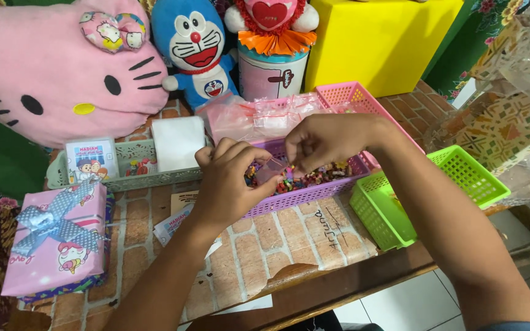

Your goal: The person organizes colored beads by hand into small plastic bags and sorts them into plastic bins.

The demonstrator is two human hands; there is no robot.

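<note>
Hands [231, 178] [329, 142] curled over purple basket [314, 191], fingers apparently pinching bag [272, 167].

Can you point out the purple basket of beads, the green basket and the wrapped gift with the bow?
purple basket [305, 196]: head view, on its front wall below the beads.
green basket [378, 214]: head view, on its near left wall.
wrapped gift [69, 257]: head view, on the pink paper below the bow.

Brick-patterned table [289, 236] over white tiled floor [412, 306].
</note>
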